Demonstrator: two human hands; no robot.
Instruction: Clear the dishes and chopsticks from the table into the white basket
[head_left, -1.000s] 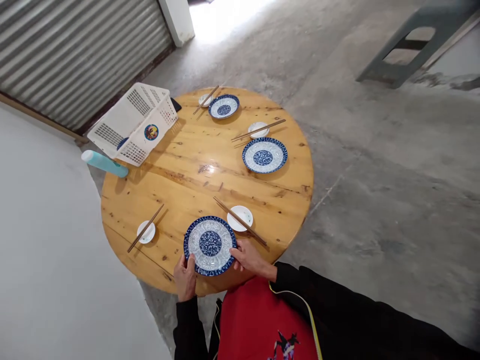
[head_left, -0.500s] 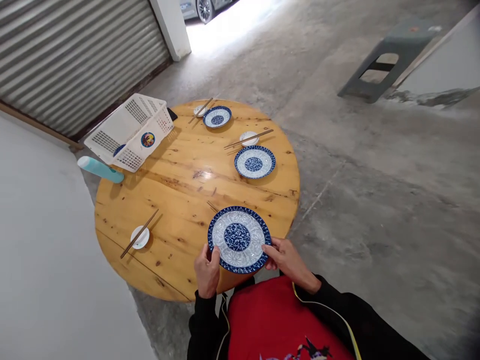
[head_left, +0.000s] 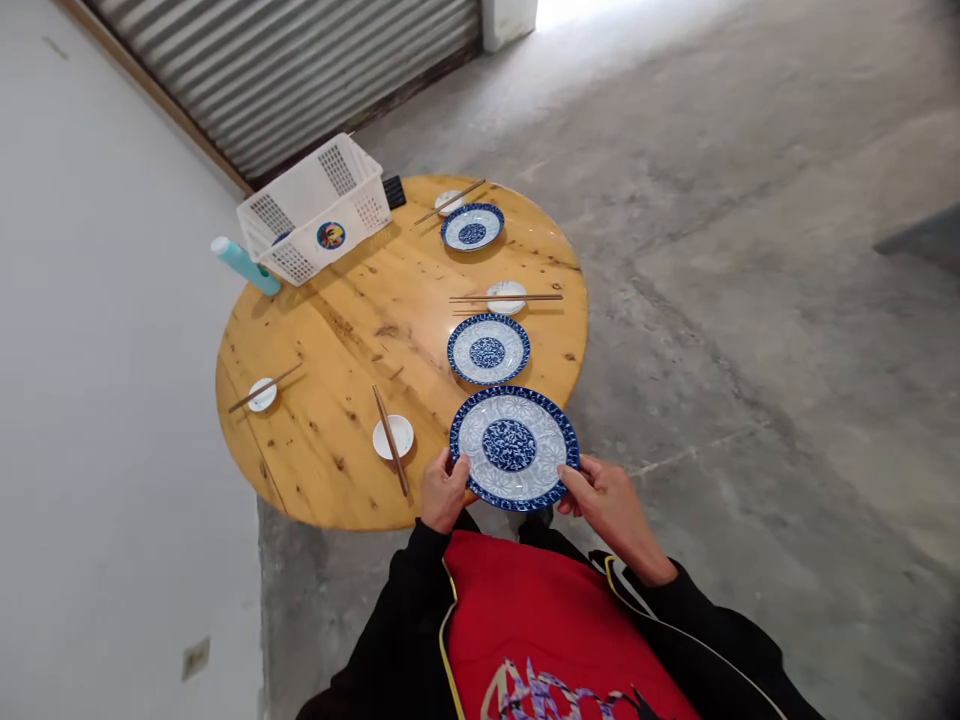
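Note:
A blue-and-white patterned plate (head_left: 514, 448) is held up at the near right edge of the round wooden table (head_left: 322, 350). My left hand (head_left: 444, 490) grips its left rim, thumb on top; my right hand (head_left: 609, 505) pinches the right rim the same way. Just left of my left hand, a small white dish (head_left: 394, 437) has a pair of chopsticks (head_left: 388, 440) across it. Beyond the held plate lies a similar plate (head_left: 488, 349), with another white dish (head_left: 507, 297) and chopsticks behind it.
At the far side sit a third plate (head_left: 472, 228) and a dish with chopsticks. A white plastic basket (head_left: 315, 215) and a turquoise bottle (head_left: 246, 264) stand at the back left. Another dish (head_left: 262, 395) with chopsticks lies at left, near the white wall (head_left: 112, 400).
My view has shifted round the table. The held plate has moved rightward relative to the table, uncovering the near dish and chopsticks. Both hands keep their grip.

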